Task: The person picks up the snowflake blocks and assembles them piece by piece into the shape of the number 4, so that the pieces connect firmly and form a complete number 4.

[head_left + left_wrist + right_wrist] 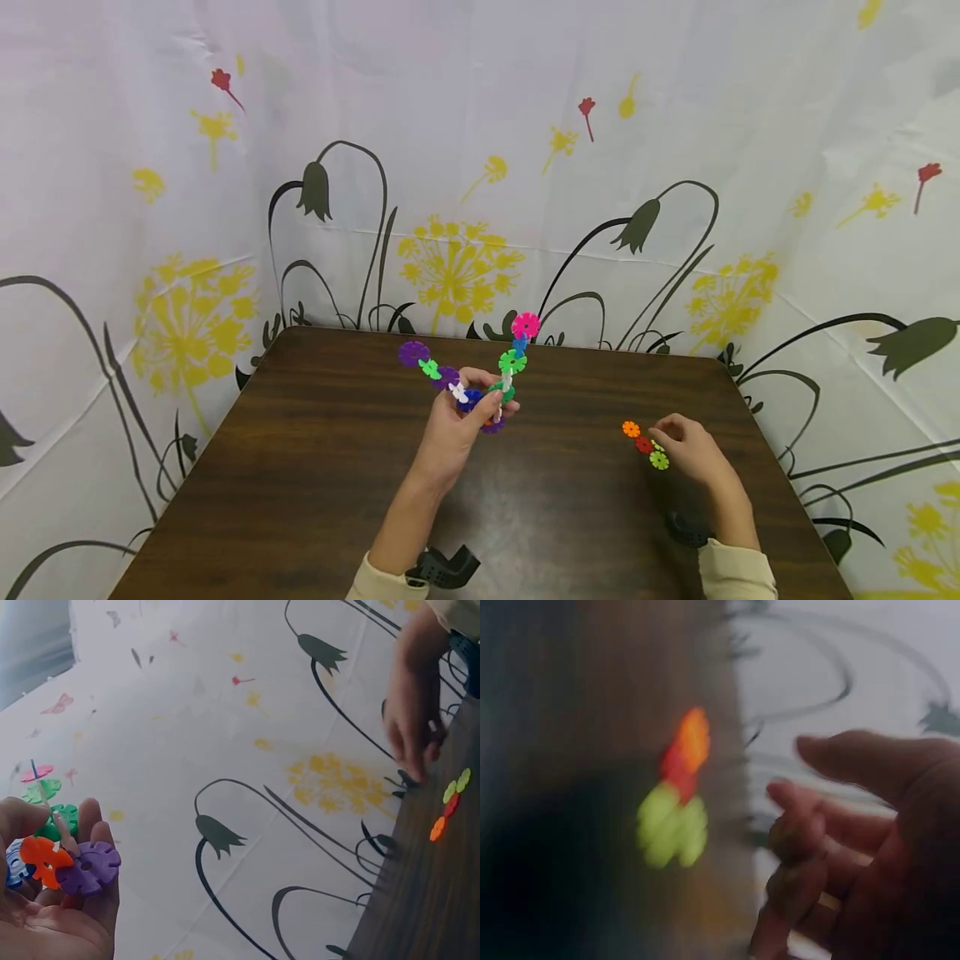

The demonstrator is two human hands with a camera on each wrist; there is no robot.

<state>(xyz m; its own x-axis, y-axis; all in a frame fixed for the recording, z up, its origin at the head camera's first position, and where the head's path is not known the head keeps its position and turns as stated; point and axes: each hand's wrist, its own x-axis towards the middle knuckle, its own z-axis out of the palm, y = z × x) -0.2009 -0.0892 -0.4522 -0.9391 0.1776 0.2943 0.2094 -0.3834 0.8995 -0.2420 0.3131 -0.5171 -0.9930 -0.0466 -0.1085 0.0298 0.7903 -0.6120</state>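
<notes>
In the head view my left hand [444, 433] pinches a V-shaped chain of notched interlocking discs [512, 362]. One arm of it ends in a pink disc [526, 325], the other in a purple disc [414, 353]. The left wrist view shows an orange disc [46, 862] and another purple disc [88, 868] over the palm; the fingers hide part of the chain. My right hand [696, 452] hovers beside several loose discs: orange [631, 429], red [643, 444] and yellow-green [659, 460]. In the blurred right wrist view its thumb and fingers are loosely bent and hold nothing.
A dark wooden table [322, 467] lies under both hands. Behind it and at its sides hangs a white cloth [480, 108] printed with flowers. Black straps with mounts [442, 568] sit on the wrists by the pale sleeves.
</notes>
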